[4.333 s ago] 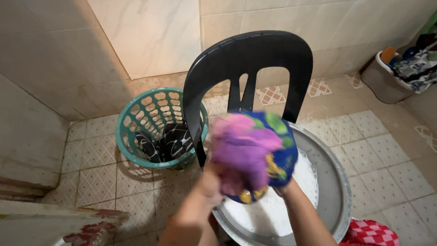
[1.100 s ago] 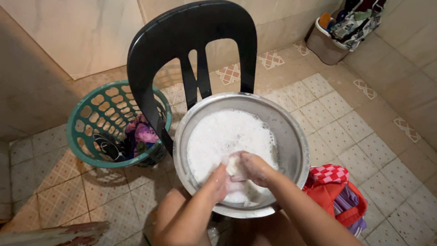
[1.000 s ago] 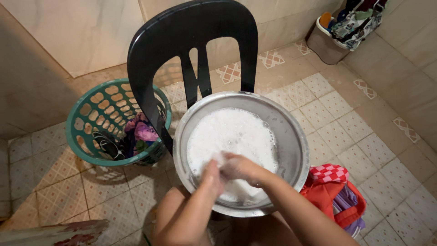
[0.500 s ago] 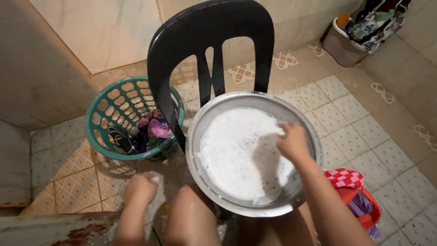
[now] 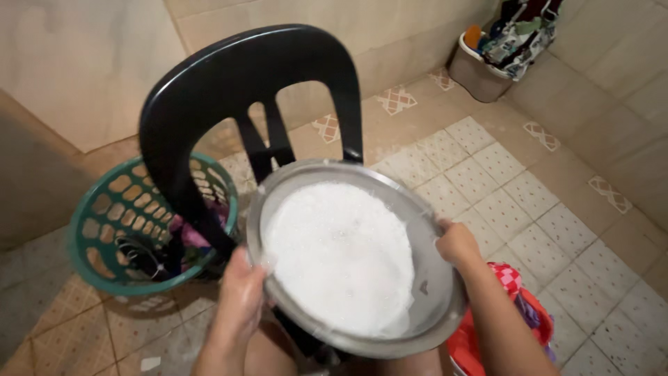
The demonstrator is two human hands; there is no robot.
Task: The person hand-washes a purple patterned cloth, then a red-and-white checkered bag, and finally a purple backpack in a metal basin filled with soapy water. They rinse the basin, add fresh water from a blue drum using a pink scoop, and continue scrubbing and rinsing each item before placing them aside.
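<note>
Gripping opposite rims of suds-filled metal basin (image 5: 431, 306) on black chair (image 5: 236, 90), L hand (image 5: 243, 292) & R hand (image 5: 456, 244) closed w/ wet fingers; slip/tilt could slosh foam onto tiled floor (image 5: 501, 181).

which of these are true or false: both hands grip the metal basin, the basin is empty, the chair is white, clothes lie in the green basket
Both hands grip the metal basin: true. The left hand and right hand hold opposite sides of the metal basin.
The basin is empty: false. White suds fill it.
The chair is white: false. The chair is black.
Clothes lie in the green basket: true. Colourful clothes sit inside the green basket.
</note>
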